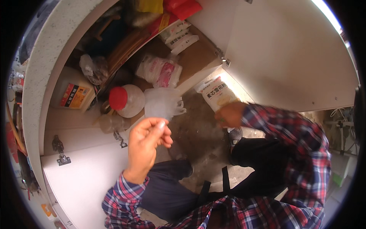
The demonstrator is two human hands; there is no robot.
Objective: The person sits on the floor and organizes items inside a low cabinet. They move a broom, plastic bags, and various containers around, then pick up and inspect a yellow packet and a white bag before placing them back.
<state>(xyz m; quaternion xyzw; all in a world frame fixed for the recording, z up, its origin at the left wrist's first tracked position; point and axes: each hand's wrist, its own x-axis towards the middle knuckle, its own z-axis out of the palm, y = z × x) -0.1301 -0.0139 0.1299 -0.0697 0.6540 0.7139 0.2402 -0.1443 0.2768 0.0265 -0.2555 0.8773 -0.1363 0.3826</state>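
My left hand point(147, 144) is raised in front of the cabinet, its fingers curled and thumb against the fingertips, with nothing visible in it. My right hand point(231, 115) is at the lower end of a white flour bag point(216, 93) with printed writing; the fingers are partly hidden and blurred, so its grip is unclear. Beyond my left hand are a white plastic bag point(161, 100) and a round plastic jar point(133, 100) with a red lid. A pink-and-white plastic package point(160, 72) lies on the cabinet floor behind them.
Another printed bag point(180, 38) lies deeper in the cabinet. A large plastic jug point(73, 91) and a clear jar point(113, 123) stand at the left. The cabinet doors point(288, 57) point(88, 183) hang open at both sides. My legs are bent over the concrete floor point(200, 131).
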